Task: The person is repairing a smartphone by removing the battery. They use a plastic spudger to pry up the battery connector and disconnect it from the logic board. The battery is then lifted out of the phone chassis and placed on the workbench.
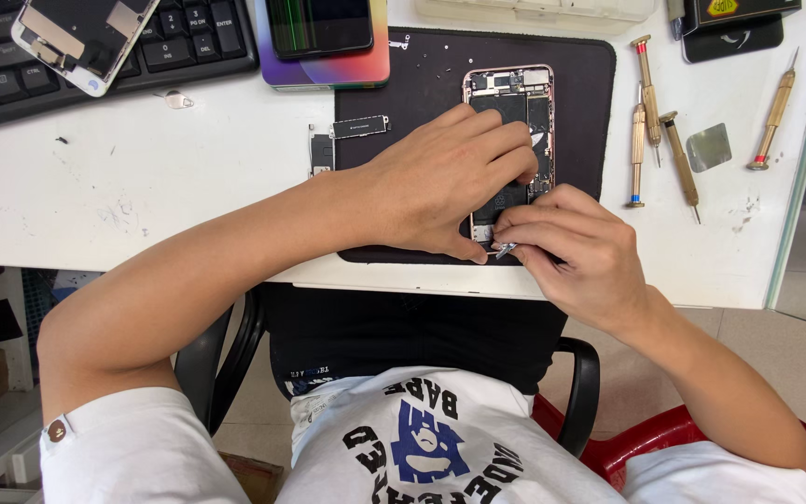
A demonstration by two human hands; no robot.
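Pinched between my right hand's (578, 250) thumb and fingers is a small metal tool tip (505, 249), so that grip is closed on it, right at the bottom edge of the opened phone (511, 121). My left hand (440, 177) lies flat over the phone's lower half, fingers curled down on it and pressing rather than clasping. The phone rests back-down on the black mat (590, 84) on the white table (142, 177), its insides exposed. I judge it light, stiff and fragile; I would hold it by the metal frame edges, never the boards. Four brass screwdrivers (650, 89) lie to the right, apart from both hands.
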